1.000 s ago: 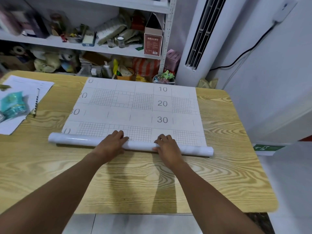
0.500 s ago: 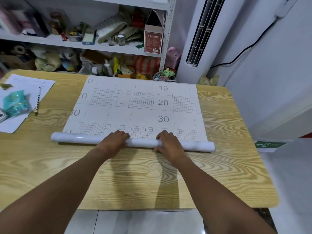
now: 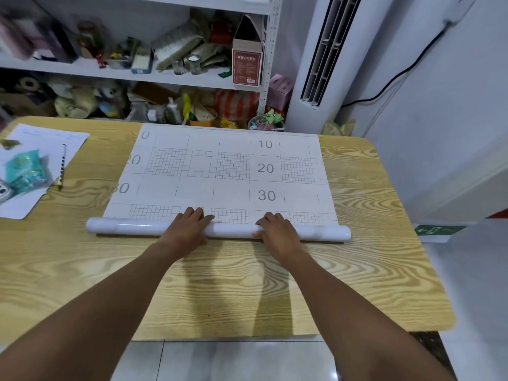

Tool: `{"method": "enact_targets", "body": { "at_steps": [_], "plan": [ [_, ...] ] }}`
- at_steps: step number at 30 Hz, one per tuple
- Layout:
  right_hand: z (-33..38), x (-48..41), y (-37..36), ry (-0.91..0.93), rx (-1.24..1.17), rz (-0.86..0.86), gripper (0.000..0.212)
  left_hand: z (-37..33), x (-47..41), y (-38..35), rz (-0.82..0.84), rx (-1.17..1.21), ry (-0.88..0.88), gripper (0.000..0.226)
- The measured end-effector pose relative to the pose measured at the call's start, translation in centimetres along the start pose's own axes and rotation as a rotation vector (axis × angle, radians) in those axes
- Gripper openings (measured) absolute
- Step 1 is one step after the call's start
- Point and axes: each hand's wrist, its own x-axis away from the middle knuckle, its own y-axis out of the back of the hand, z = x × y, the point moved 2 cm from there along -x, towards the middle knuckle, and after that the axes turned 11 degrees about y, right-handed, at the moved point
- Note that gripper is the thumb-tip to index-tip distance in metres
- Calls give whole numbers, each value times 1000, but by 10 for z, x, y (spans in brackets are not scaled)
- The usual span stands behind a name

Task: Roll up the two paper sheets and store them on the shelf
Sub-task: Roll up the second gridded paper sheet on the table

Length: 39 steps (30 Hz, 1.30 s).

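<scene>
The paper sheet (image 3: 220, 171) lay mid-table (image 3: 82, 284), its rolled end (image 3: 132, 226) running left to right, parallel to the table's near edge, under the flat-fingered left hand (image 3: 187, 229) and right hand (image 3: 277, 232).

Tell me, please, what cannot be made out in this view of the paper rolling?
- Head view: whether the roll holds one sheet or two; its own outer layer hides that.
- Head view: the sheet's grid under the left hand and right hand; the hands cover it.
- Head view: the shelf's left items; blurred.
- Head view: the box's print; too small.
</scene>
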Motion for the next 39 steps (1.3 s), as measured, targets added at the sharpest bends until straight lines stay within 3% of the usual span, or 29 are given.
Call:
{"method": "enact_targets", "body": {
  "at_steps": [8, 11, 14, 19, 24, 30, 34, 39],
  "plan": [
    [-1, 7, 1, 14, -43, -77, 29, 2, 2, 2, 11, 198, -25, 31],
    [-1, 11, -1, 47, -13, -82, 41, 4, 2, 0, 12, 223, -31, 28],
    [-1, 12, 0, 42, 25, -89, 49, 3, 4, -1, 28, 263, -23, 27],
    [1, 9, 3, 8, 51, -59, 39, 2, 4, 0, 5, 261, -26, 31],
    [1, 7, 3, 19, 48, 14, 33, 5, 2, -3, -69, 148, -54, 33],
    [4, 6, 5, 13, 83, -31, 37, 1, 0, 3, -1, -13, -16, 53],
    [6, 7, 7, 31, 92, -123, 24, 1, -1, 3, 0, 35, -2, 40],
    [3, 9, 2, 56, 109, -105, 28, 4, 1, -1, -5, 82, -15, 38]
  ]
}}
